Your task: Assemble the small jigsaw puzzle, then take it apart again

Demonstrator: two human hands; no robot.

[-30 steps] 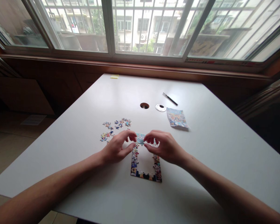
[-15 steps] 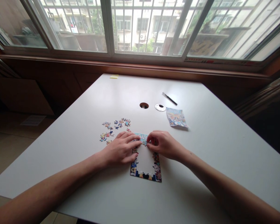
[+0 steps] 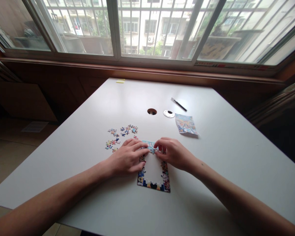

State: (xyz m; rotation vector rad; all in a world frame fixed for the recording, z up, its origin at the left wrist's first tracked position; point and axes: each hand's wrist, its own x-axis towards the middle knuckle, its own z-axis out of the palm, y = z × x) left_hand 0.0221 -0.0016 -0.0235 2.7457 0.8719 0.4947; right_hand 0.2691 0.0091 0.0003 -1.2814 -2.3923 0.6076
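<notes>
A jigsaw puzzle point(image 3: 153, 186) lies flat on the white table, its border joined into an upright rectangle around a bare middle. My left hand point(image 3: 129, 155) rests over the puzzle's upper left side, fingers stretched out and apart. At the upper right, my right hand point(image 3: 173, 152) has its thumb and index finger around a small puzzle piece point(image 3: 156, 149) at the inner edge of the light-blue top strip. My fingers partly hide that piece and both upper corners. Several loose puzzle pieces point(image 3: 112, 143) are scattered beyond my left hand.
A creased picture sheet point(image 3: 186, 124) lies to the right, beyond my right hand. Farther back are a pen point(image 3: 179, 104), a round metal cover point(image 3: 168, 113) and a round hole point(image 3: 151, 111) in the table point(image 3: 88, 118). Yellow strips point(image 3: 120, 81) sit at the far edge.
My right index finger has lifted slightly from the thumb, and a light-coloured piece edge shows between them. My left hand has stayed in place.
</notes>
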